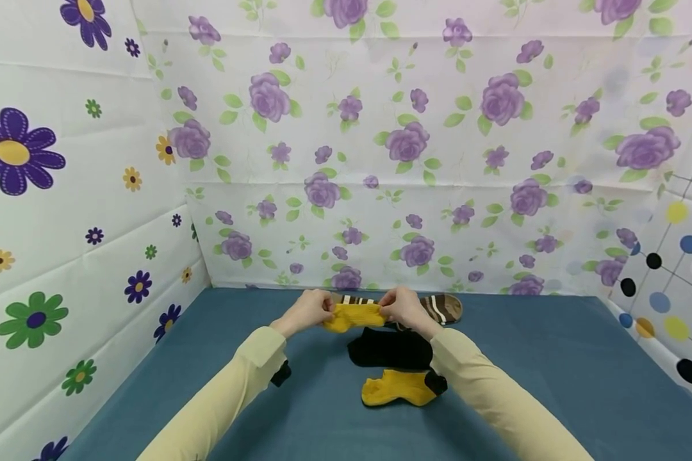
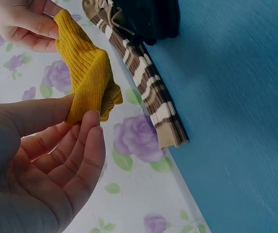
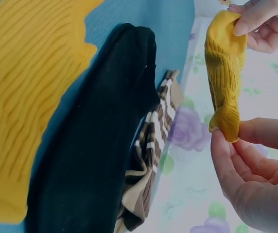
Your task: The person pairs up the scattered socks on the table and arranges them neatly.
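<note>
A ribbed yellow sock (image 1: pixel 354 315) is stretched level between my two hands, above the back of the table. My left hand (image 1: pixel 310 308) pinches its left end between thumb and fingertips, and my right hand (image 1: pixel 403 308) pinches the opposite end. In the left wrist view the yellow sock (image 2: pixel 88 73) looks folded over near the left thumb. Behind and below it lies a brown sock with white stripes (image 1: pixel 441 308), partly hidden by the right hand. Nearer to me rest a black sock (image 1: pixel 389 349) and another yellow sock (image 1: pixel 395 388) with a black end.
A blue cloth (image 1: pixel 553 371) covers the table. A small black piece (image 1: pixel 280 373) peeks out beside my left forearm. Floral sheets (image 1: pixel 369 141) rise as walls along the back edge and left side, with a dotted sheet (image 1: pixel 669 269) at right.
</note>
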`<state>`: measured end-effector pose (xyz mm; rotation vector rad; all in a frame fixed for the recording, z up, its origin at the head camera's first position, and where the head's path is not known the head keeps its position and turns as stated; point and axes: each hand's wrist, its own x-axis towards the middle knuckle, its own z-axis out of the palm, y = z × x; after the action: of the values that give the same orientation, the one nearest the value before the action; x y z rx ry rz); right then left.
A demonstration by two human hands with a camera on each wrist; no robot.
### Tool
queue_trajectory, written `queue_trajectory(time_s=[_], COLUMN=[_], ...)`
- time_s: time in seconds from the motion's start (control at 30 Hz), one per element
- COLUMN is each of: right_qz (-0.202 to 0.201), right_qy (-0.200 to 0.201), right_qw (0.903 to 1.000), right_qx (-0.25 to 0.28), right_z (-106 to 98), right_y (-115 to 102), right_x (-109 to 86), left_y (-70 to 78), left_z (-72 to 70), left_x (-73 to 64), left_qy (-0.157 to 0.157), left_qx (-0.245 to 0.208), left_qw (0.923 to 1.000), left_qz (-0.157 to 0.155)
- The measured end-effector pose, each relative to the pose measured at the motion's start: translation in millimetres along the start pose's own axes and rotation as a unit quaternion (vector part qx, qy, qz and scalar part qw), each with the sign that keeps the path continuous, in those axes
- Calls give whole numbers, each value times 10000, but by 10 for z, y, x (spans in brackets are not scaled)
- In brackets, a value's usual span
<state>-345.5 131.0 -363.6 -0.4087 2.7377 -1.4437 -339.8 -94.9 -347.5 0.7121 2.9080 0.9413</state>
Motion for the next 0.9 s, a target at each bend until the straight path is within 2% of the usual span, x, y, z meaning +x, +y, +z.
queue_trajectory(time_s=[0.33, 0.53, 0.9], right_qz=[-19, -70, -49], right_qy=[17, -58, -148], right_qw=[9996, 9998, 9992], right_qx=[-286, -183, -378], right_z=[-135, -221, -341], right_y=[119, 172, 273], right_x=[-110, -192, -373], left_y=[91, 175, 317], left_z=[60, 107, 260], left_x=[-3, -18, -99], left_qy=[-171, -387, -662], left_qx=[-209, -511, -600], left_qw=[9994, 9971, 9935], left_qz=[216, 401, 710])
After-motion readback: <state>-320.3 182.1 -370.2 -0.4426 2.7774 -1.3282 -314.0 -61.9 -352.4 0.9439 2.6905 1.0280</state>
